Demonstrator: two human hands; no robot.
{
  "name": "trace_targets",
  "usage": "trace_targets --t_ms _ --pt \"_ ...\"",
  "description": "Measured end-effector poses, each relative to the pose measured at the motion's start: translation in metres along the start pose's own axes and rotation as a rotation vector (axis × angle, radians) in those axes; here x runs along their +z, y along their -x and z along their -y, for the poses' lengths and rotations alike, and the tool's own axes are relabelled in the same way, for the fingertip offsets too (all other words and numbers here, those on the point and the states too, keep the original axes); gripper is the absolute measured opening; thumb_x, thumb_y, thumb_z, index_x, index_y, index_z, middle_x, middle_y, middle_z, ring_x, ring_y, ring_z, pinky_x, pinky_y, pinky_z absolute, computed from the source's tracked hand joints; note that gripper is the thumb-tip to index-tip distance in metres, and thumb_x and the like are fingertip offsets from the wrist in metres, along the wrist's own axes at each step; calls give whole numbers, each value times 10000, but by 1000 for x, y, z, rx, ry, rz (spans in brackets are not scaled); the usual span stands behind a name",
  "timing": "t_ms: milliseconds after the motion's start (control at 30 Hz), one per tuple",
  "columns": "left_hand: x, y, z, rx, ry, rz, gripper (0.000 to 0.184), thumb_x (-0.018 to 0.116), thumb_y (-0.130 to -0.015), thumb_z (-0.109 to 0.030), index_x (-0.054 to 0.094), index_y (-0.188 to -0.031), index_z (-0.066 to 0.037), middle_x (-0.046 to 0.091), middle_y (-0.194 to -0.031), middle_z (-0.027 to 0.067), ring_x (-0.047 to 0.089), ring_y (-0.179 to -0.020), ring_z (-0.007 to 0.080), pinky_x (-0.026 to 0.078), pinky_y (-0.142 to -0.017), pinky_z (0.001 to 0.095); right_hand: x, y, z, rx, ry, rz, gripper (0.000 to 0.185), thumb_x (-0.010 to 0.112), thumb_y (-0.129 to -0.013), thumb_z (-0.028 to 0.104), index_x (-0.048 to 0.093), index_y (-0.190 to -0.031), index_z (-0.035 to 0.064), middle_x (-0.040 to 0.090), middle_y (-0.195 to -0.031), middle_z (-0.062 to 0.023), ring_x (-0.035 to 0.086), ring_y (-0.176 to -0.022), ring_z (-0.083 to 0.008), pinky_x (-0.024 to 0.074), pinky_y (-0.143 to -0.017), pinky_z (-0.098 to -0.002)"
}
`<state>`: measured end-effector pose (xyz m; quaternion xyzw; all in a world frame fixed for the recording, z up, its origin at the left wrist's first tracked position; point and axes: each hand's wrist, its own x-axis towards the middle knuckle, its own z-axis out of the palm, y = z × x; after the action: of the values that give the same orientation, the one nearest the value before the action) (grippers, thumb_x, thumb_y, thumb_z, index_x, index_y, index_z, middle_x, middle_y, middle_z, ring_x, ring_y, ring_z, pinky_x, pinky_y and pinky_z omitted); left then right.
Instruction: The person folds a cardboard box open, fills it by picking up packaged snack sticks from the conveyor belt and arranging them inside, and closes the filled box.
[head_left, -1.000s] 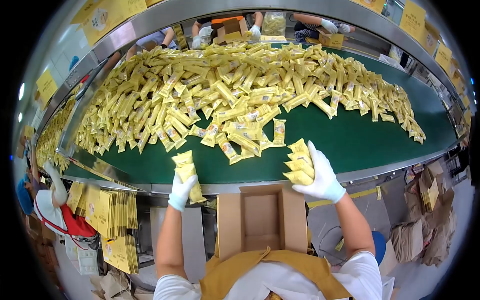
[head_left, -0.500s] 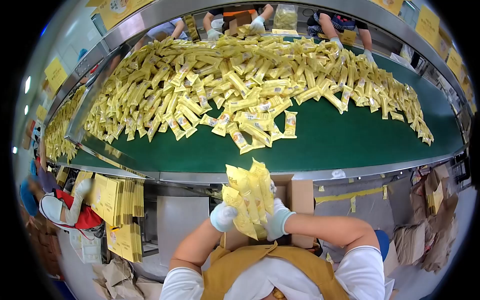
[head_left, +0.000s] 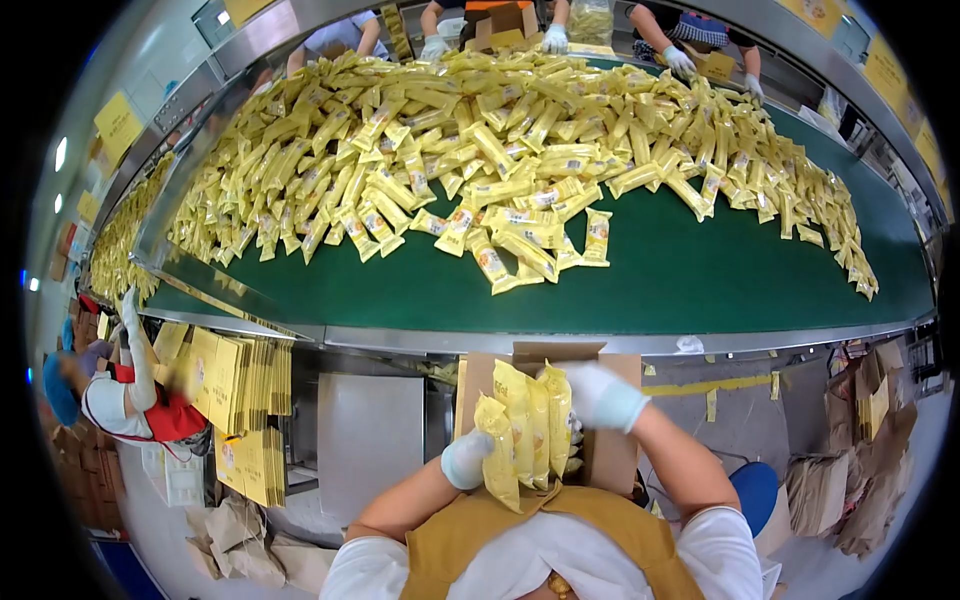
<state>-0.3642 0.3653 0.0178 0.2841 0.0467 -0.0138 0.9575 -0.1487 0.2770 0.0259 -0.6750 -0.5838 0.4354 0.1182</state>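
Observation:
Several long yellow snack packets [head_left: 520,425] stand side by side in front of my body, over the open cardboard box [head_left: 615,455]. My gloved left hand [head_left: 467,460] grips this bunch from its left side. My gloved right hand [head_left: 607,397] is at the upper right of the bunch, above the box's right side; it is smeared, and its fingertips are partly hidden. More packets show dimly inside the box, behind the bunch. Beyond the box, a large heap of the same packets [head_left: 450,140] lies on the green conveyor belt [head_left: 680,285].
A metal rail [head_left: 480,342] edges the belt. Stacked yellow cartons [head_left: 235,390] stand at left beside a co-worker in a red apron [head_left: 185,415]. Other people's gloved hands [head_left: 555,40] work across the belt. Folded brown cardboard [head_left: 870,480] lies right; a blue stool [head_left: 757,490] stands nearby.
My right hand has come away from the bunch's lower right, moving up and right. The bunch has shifted right and lower, more upright, still in my left hand. The left co-worker's arm has risen.

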Motion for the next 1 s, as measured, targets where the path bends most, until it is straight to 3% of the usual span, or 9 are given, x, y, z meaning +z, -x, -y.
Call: trace_targets --t_ms 67,200,433,533,600,700,767,833,1000 --pt "5 4 3 -24 12 10 972 705 -804 -583 331 -1530 -56 467 -1472 142 493 -1334 280 398 -1130 438 -6 14 -11 -160 -623 -396 544 531 -1006 364 493 -1449 50 547 -1426 -185 539 -1298 -271 424 -1082 -387" --pt "12 12 4 -118 12 -80 1112 721 -761 -674 270 -1556 -39 444 -1492 139 465 -1362 276 401 -1122 432 -10 34 30 -638 -773 -401 600 467 -1021 415 478 -1446 -8 528 -1436 -217 504 -1346 -328 373 -1128 -403" --pt "0 17 4 -155 -86 -5 805 586 -949 -463 256 -1565 -63 442 -1500 147 421 -1406 261 373 -1157 404 7 41 40 -647 -673 -216 895 299 -983 710 453 -1457 -34 476 -1500 -193 416 -1422 -333 252 -1204 -451" --pt "7 6 -1 179 -238 -38 607 660 -925 -416 492 -1370 -40 557 -1283 115 533 -1232 229 453 -1035 353 12 33 22 -403 -937 -482 585 380 -1065 440 530 -1366 -38 561 -1410 -168 502 -1348 -291 359 -1146 -411" --pt "19 -8 -16 306 -424 -146 477 683 -902 -430 574 -1206 -79 608 -1105 64 609 -1048 184 514 -901 335 25 23 0 -145 -445 -466 394 492 -983 217 577 -1288 -17 648 -1244 -201 610 -1199 -310 473 -1028 -373" --pt "8 -22 -20 374 -847 -181 578 739 -839 -459 564 -1235 -76 624 -1062 58 640 -970 189 536 -862 351 51 6 -1 73 305 160 568 609 -894 338 531 -1372 41 561 -1377 -227 556 -1258 -369 460 -1038 -419" --pt "-3 -30 -23 398 -1170 -164 708 781 -791 -481 532 -1307 -63 623 -1075 68 644 -956 205 538 -868 369 85 -1 -7 -10 504 149 558 610 -888 345 538 -1372 77 529 -1421 -189 511 -1297 -375 434 -1061 -430" --pt "9 -43 -39 384 -1698 -86 1152 876 -652 -498 298 -1495 32 532 -1241 196 557 -1150 337 432 -1040 480 103 -8 -20 -113 398 126 519 597 -909 331 544 -1381 121 511 -1458 -130 464 -1343 -347 399 -1092 -434" --pt "-6 -64 -2 441 -2201 -170 953 799 -673 -356 398 -1435 53 525 -1185 203 519 -1115 378 376 -1049 516 139 -11 -20 49 264 31 381 537 -966 234 619 -1323 129 634 -1326 -118 589 -1232 -311 450 -1045 -398"
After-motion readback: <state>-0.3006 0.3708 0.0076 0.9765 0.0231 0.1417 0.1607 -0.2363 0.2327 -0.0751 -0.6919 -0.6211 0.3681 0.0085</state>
